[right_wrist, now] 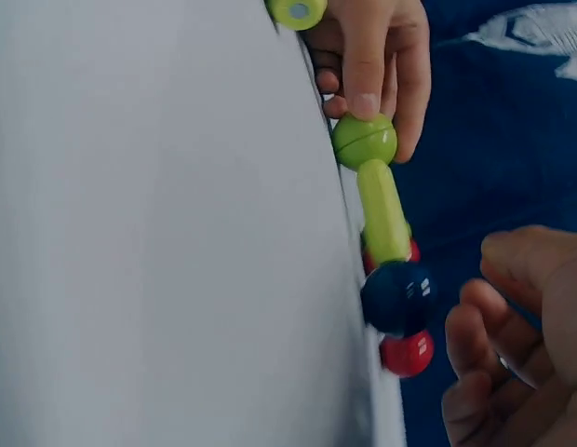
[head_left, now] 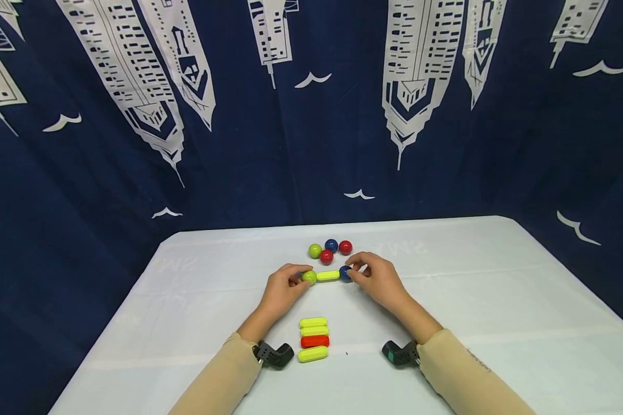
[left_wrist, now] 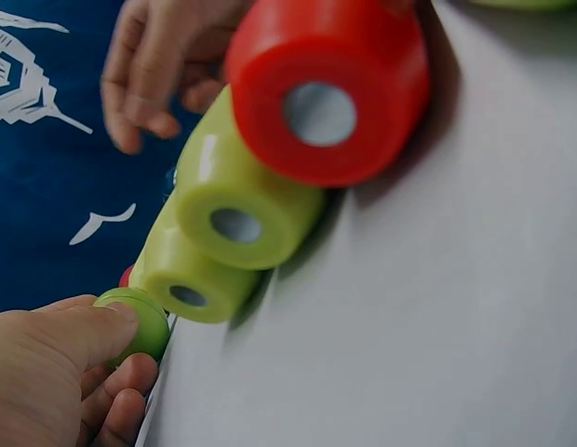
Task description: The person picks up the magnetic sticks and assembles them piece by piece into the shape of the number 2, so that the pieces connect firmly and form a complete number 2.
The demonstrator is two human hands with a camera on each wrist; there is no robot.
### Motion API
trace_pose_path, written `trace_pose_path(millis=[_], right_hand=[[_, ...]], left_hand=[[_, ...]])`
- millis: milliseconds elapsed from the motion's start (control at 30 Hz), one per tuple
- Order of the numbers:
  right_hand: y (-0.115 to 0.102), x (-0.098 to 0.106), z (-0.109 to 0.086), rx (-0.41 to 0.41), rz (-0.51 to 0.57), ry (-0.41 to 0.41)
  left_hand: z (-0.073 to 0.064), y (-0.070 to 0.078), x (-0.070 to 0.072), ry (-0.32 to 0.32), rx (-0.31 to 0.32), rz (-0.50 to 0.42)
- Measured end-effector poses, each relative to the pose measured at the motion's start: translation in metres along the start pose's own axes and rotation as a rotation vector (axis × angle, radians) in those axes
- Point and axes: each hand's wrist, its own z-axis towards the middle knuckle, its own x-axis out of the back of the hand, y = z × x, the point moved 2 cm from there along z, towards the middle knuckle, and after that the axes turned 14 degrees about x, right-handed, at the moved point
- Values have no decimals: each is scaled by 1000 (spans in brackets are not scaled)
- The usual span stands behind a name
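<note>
A yellow-green rod point(head_left: 327, 276) joins a green ball point(head_left: 309, 277) on its left to a dark blue ball point(head_left: 345, 274) on its right. My left hand point(head_left: 282, 289) pinches the green ball between thumb and fingers, seen also in the left wrist view. Close beside the blue ball is my right hand point(head_left: 380, 282), its thumb and fingers bent loosely. In the right wrist view a gap shows between those fingers point(right_wrist: 479, 326) and the blue ball point(right_wrist: 398, 298), so nothing is held there.
Behind the joined piece sit a green ball point(head_left: 315, 251), a blue ball point(head_left: 331, 245) and two red balls point(head_left: 326, 257). Nearer me, a red rod point(head_left: 314, 341) lies among yellow-green rods point(head_left: 314, 331) on the white table point(head_left: 446, 300). Metal discs show in the rods' ends.
</note>
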Motion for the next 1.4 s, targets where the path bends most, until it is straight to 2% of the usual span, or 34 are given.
trace_pose_path(millis=[100, 300, 400, 500, 633, 1167, 1400], right_hand=[[-16, -1, 2, 28, 129, -87], [-37, -19, -2, 112, 305, -349], [-42, -29, -6, 130, 358, -406], [-43, -36, -10, 140, 393, -431], [-43, -42, -13, 146, 385, -452], [-42, -44, -13, 212, 206, -472], [-45, -41, -13, 228, 115, -471]], left_hand=[[0, 0, 0, 6, -9, 1], [1, 0, 1, 8, -32, 1], [1, 1, 1, 0, -31, -3], [0, 1, 1, -4, -27, -3], [-1, 0, 1, -4, -13, 3], [-2, -2, 1, -3, 4, 14], [0, 1, -1, -2, -28, 25]])
